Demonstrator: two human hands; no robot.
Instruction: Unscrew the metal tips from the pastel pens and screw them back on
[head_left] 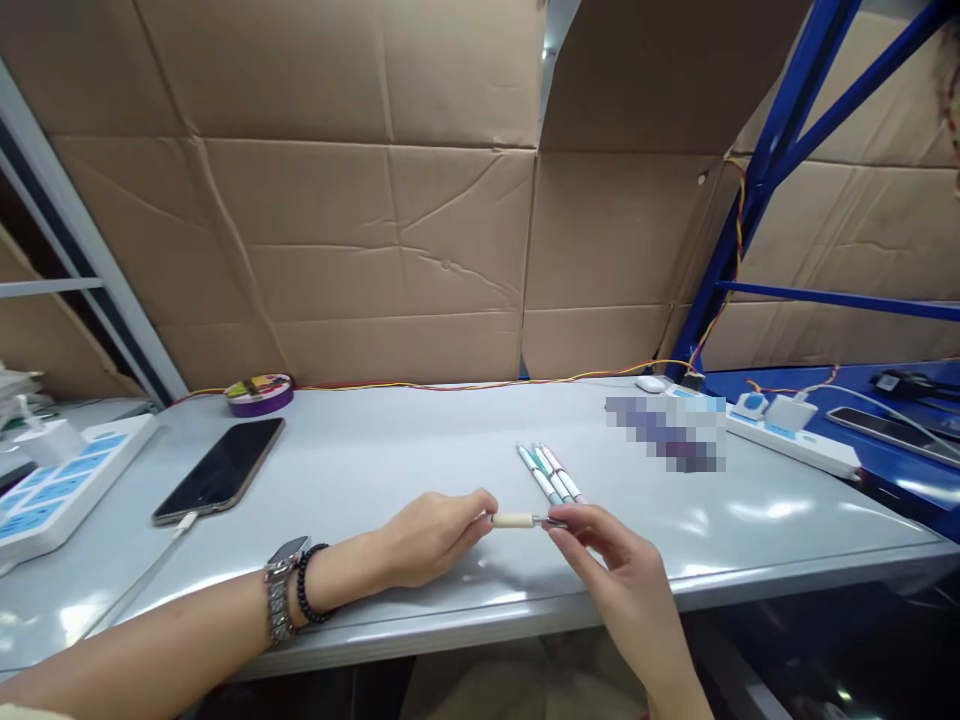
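Observation:
A pen (514, 520) with a cream barrel lies level between my two hands, just above the table's front part. Its left end is pinched in the fingers of my left hand (439, 538), which wears a watch and a black bead bracelet at the wrist. At the other end, the thumb and fingertips of my right hand (621, 570) close on a dark, metallic-looking part. A short clear or silvery section shows beside the right fingertips. Just behind the hands, several white and green pens (546, 472) lie side by side on the table.
The grey table (360, 450) carries a plugged-in phone (221, 470), a purple tape roll (259, 396) and a white power strip (71, 485) at left. Another power strip (795, 440) and a blurred-out item (664, 433) are at right. Cardboard (375, 230) walls the back; a blue frame (739, 220) stands at right.

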